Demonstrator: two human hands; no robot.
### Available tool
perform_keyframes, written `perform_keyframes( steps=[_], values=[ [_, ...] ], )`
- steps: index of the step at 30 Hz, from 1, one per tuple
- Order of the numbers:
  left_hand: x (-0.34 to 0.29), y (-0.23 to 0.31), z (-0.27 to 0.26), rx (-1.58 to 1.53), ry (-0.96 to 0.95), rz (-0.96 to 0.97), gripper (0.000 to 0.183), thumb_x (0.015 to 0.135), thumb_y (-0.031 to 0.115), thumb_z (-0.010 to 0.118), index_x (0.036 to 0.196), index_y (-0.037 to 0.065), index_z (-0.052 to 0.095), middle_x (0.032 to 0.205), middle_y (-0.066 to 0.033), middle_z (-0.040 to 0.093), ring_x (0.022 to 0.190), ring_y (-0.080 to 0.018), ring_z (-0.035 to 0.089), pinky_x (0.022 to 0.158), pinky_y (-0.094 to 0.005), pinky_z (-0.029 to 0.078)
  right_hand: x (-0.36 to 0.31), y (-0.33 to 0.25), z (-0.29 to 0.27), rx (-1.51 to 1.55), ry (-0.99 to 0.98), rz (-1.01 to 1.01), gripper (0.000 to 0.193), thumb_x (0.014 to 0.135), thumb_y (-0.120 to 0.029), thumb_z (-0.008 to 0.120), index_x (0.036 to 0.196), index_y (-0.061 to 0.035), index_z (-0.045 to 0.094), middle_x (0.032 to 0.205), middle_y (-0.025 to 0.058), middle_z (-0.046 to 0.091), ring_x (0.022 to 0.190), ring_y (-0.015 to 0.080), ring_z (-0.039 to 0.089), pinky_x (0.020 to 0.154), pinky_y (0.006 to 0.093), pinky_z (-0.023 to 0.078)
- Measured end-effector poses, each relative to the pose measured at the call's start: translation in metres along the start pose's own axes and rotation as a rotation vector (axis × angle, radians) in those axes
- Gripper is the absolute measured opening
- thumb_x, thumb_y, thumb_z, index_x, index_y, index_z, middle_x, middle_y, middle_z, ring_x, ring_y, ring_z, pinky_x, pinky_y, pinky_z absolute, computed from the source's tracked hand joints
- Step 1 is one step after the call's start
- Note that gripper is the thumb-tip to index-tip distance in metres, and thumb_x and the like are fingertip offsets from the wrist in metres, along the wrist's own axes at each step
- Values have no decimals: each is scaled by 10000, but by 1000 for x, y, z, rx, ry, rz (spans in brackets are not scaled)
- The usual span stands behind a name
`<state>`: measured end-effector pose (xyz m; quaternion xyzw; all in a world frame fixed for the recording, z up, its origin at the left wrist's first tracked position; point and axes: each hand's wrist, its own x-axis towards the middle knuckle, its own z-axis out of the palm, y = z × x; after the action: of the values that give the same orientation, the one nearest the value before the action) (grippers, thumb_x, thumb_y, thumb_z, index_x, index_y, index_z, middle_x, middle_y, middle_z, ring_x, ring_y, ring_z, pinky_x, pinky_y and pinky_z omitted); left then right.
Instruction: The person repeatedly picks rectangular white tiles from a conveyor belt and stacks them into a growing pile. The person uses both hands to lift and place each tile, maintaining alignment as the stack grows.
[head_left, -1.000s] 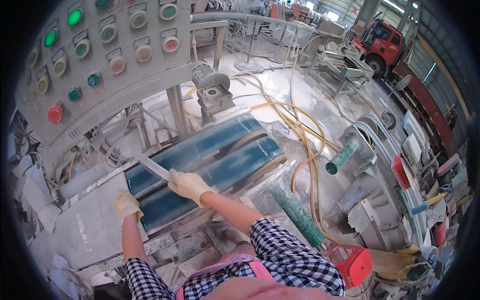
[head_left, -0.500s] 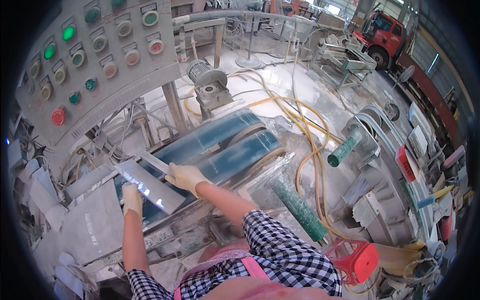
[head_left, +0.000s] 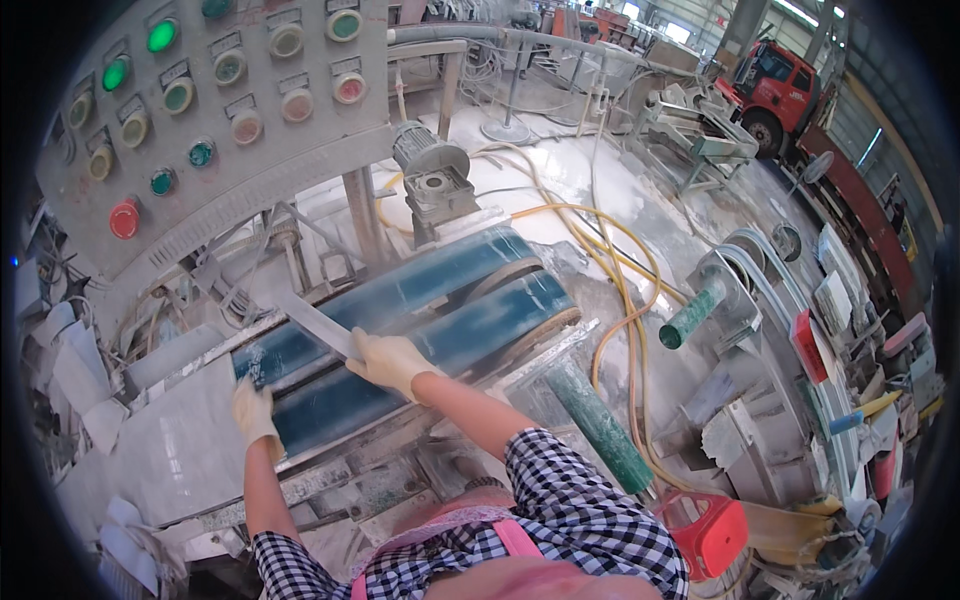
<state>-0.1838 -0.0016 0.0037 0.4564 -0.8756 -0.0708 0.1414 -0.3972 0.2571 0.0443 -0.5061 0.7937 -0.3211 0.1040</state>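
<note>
My right hand (head_left: 388, 361), in a pale glove, is closed on the near end of a narrow, flat grey strip (head_left: 318, 326). The strip slants up to the left over two blue conveyor belts (head_left: 440, 335). Close to the belts' left end is my left hand (head_left: 256, 412), gloved too, with its fingers apart and nothing visible in them. Beside it a broad, light grey metal sheet (head_left: 165, 460) meets the belts. The undersides of both hands are hidden.
A control panel (head_left: 240, 60) with several round buttons overhangs the upper left. Behind the belts stands a grey motor (head_left: 432, 165). Yellow hoses (head_left: 610, 250) cross the floor to the right. A green roller (head_left: 600, 430) and red stool (head_left: 715, 535) are at the lower right.
The wide, shiny grey slab that my left hand held over the belts no longer shows. That hand has shifted slightly left. My right hand keeps the strip, and the whole view has shifted slightly.
</note>
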Motion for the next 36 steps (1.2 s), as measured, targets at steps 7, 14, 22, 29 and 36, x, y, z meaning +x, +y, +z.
perform_keyframes(
  steps=[7,14,22,29,36],
  values=[
    [-3,-46,0,347,-151,-367,952,772,460,806,1532,133,335,1504,-117,387,1356,-350,416,1040,-531,407,-4,-1,-2,-85,-31,58,484,943,-384,576,1234,-11,472,975,242,686,859,455,659,753,528,528],
    [20,-40,-30,333,-296,-310,893,793,409,809,1496,80,368,1462,-189,439,1310,-394,482,1035,-474,469,1,2,-3,-99,-38,57,562,944,-410,562,1316,-1,462,992,243,687,864,449,661,749,526,529],
    [25,-77,3,324,-227,-285,495,945,212,632,1362,-2,473,1283,-293,575,1210,-367,583,990,-430,503,-5,6,3,-53,-24,45,496,945,-405,568,1246,-20,479,981,244,682,861,453,654,767,534,518],
    [39,-82,-25,-861,-69,-219,305,933,178,476,1094,-32,628,902,-138,659,791,-254,636,681,-406,509,1,17,-13,-64,0,39,415,944,-410,572,1090,-33,477,929,231,683,846,459,651,752,536,517],
    [-7,77,30,-1325,-149,-400,124,898,70,550,951,-20,618,836,-101,618,689,-183,591,563,-336,451,-2,14,-9,-74,14,27,480,932,-450,587,1090,1,534,911,228,705,868,432,681,750,521,539]
  ],
)
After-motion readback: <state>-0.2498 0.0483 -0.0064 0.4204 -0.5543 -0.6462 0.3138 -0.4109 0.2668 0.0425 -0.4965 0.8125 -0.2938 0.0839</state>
